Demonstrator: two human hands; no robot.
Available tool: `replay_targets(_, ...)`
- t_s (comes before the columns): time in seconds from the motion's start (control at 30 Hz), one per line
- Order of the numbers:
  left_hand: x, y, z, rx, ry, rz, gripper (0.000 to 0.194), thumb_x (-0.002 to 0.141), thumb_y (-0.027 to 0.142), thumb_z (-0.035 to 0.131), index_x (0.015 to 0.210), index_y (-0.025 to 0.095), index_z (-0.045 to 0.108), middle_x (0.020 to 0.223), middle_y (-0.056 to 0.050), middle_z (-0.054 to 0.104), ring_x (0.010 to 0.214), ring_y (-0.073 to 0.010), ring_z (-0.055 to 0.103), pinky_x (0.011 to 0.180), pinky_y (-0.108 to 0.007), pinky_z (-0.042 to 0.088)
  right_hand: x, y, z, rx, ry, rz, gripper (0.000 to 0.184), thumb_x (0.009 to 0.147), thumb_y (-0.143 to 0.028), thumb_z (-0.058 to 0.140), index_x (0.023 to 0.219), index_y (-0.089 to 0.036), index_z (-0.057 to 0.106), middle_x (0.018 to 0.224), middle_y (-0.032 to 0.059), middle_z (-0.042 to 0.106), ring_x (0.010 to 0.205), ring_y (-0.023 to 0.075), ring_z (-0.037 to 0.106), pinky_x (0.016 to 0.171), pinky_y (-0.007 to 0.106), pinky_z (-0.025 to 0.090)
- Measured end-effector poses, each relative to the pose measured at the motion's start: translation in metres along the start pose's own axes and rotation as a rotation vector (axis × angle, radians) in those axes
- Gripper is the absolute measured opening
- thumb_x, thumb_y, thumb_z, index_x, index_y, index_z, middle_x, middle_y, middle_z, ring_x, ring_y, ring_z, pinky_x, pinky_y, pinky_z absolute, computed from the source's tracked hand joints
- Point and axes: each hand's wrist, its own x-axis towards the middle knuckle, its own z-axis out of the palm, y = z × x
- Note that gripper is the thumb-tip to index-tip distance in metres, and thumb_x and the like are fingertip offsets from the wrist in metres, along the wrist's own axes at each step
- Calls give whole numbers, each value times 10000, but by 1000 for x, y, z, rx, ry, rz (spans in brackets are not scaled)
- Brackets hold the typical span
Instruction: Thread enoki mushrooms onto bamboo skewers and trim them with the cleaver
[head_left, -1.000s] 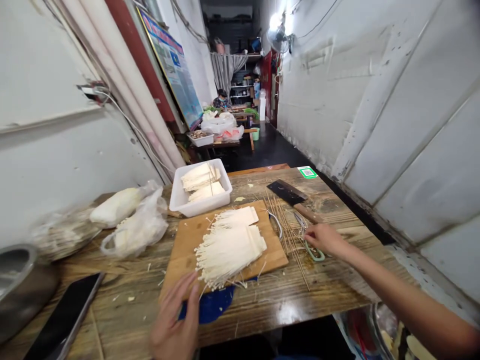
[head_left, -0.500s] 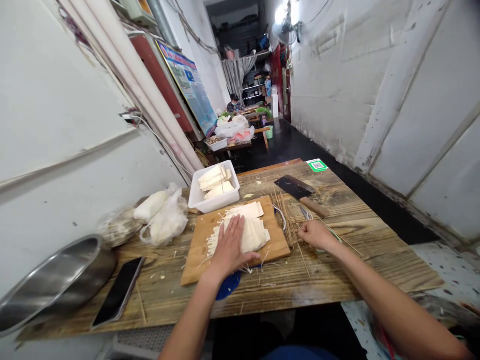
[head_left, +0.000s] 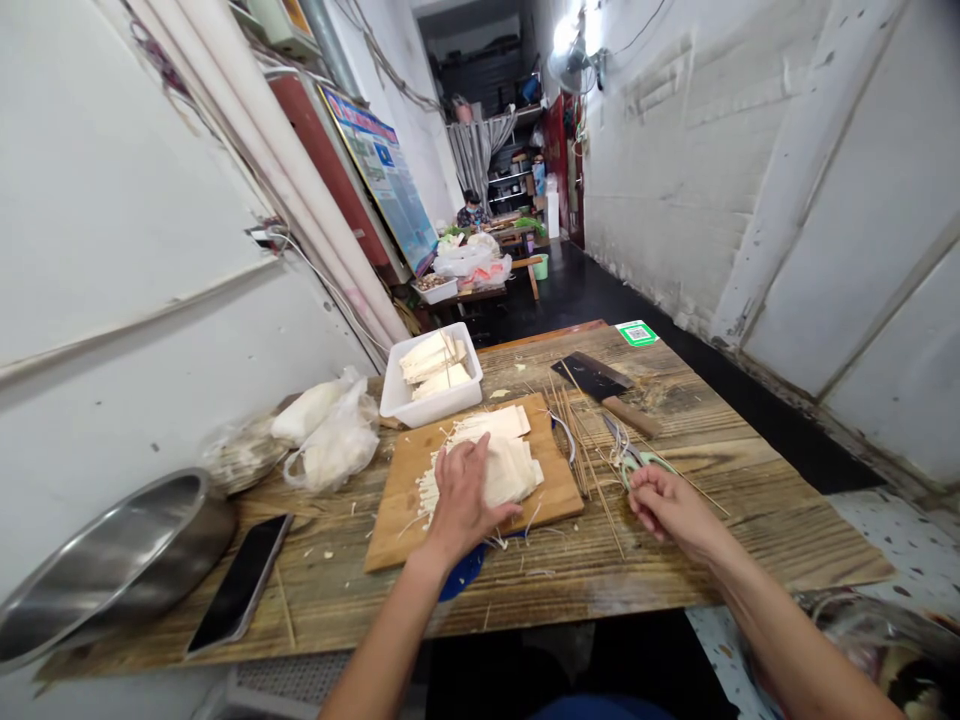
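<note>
Your left hand [head_left: 461, 497] lies flat, fingers spread, pressing on the enoki mushrooms [head_left: 504, 470] fanned across the cutting board [head_left: 397, 520]. Your right hand [head_left: 670, 505] is loosely curled around a thin bamboo skewer [head_left: 694, 483], just in front of the green-handled scissors [head_left: 634, 458]; whether the pinch is firm cannot be told. The mushrooms look soft, light and brittle, so they would likely bruise or snap if squeezed; hold a bundle gently across the stems near the cut ends, not by the caps. The skewer looks stiff, light and sharp-tipped, best held mid-shaft. On the board there are two mushroom lots: the one under your left palm and a second one [head_left: 496, 421] just beyond your fingertips. Farther ahead of that hand sits one white tub [head_left: 409, 405] with more bundles. Beyond your right hand lies one cleaver [head_left: 596, 378], with a scatter of loose skewers [head_left: 574, 430] between your hands, too many to count.
</note>
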Motion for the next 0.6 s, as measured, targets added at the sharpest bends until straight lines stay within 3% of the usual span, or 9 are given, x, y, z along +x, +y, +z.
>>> replay_targets(0.13,6,-2,-10,-85,-47,-31,1036,587,534,766,1428,196,263,1210,-141,497,1183,-333,426,1080,-564,163,-4,-2,10,123,-66,32,215,625,-361,501,772,-216,439,479,-108,374,359,40,208,374,184,105)
replay_targets(0.23,17,-8,-24,-181,-154,5,797,676,457,733,1370,253,398,1161,-105,585,1113,-295,498,1049,-527,216,-7,-1,19,72,-82,13,295,702,-456,494,876,-218,480,487,-113,281,375,60,193,391,208,94)
replay_targets(0.37,39,-15,-45,-239,-338,49,410,684,427,735,1052,253,686,870,-36,684,857,-231,602,902,-390,366,-11,7,32,-50,-132,-97,503,776,-574,425,1099,-193,480,470,-108,306,381,91,274,390,223,190)
replay_targets(0.47,54,-21,-58,-330,-467,102,242,690,424,723,838,234,748,733,-15,683,700,-182,605,738,-284,410,-15,15,45,-126,-187,-117,588,816,-568,370,1234,-158,428,475,-93,396,376,107,344,396,229,282)
replay_targets(0.6,66,-34,-75,-540,-511,126,190,694,397,718,767,224,744,792,-19,686,739,-174,613,708,-261,435,-18,18,59,-140,-177,-233,429,825,-476,395,1062,-156,556,675,6,562,511,133,509,497,263,420)
